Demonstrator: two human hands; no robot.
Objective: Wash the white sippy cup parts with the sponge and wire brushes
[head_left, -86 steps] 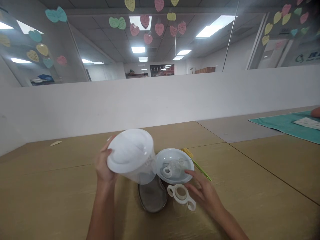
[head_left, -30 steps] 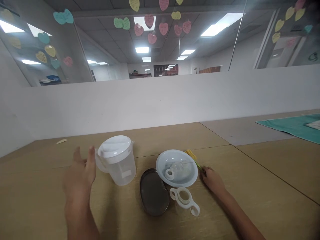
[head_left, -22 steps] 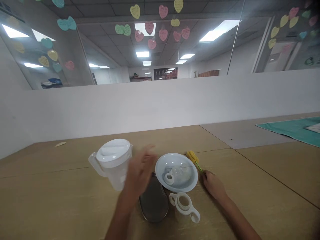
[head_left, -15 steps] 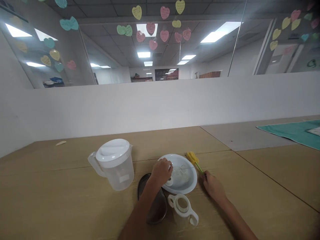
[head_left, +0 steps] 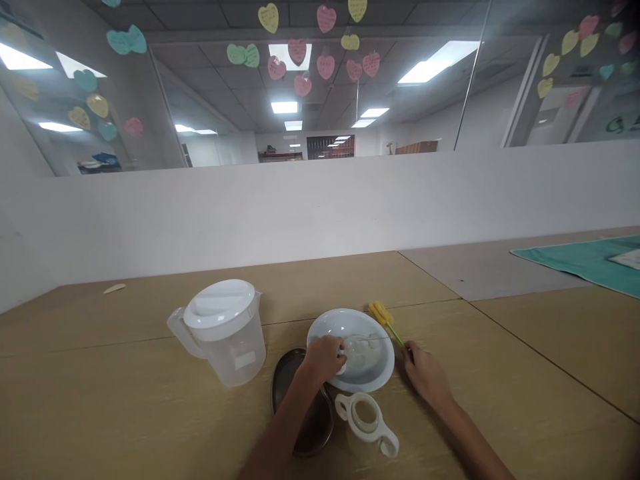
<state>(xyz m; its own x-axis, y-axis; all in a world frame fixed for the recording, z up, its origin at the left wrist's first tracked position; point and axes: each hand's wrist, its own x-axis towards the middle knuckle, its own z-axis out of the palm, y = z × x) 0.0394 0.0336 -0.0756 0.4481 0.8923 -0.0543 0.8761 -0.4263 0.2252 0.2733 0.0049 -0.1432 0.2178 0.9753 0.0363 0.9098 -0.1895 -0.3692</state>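
Note:
My left hand [head_left: 326, 357] is closed at the left side of a white bowl [head_left: 320, 327]. Its fingertips pinch a small white piece [head_left: 343, 369], mostly hidden under them. Clear, see-through items [head_left: 363, 352] lie in the bowl; their exact kind is hard to make out. To the right of the bowl, my right hand [head_left: 425, 373] is wrapped round the thin green handle of a sponge brush [head_left: 381, 313]. The brush's yellow head points away from me, beside the bowl's rim. In front of the bowl stands a clear cup with a white two-handled collar [head_left: 367, 417].
A lidded clear pitcher [head_left: 227, 333] stands on the left. My left forearm passes over a dark kidney-shaped tray [head_left: 287, 373]. A teal cloth [head_left: 580, 263] lies far right, and a small flat pale piece [head_left: 115, 288] far left. Behind the table rises a white wall [head_left: 300, 220].
My left hand has moved slightly down in the bowl, its fingers now over the white piece. My right hand keeps the sponge brush in nearly the same place. The view has shifted slightly.

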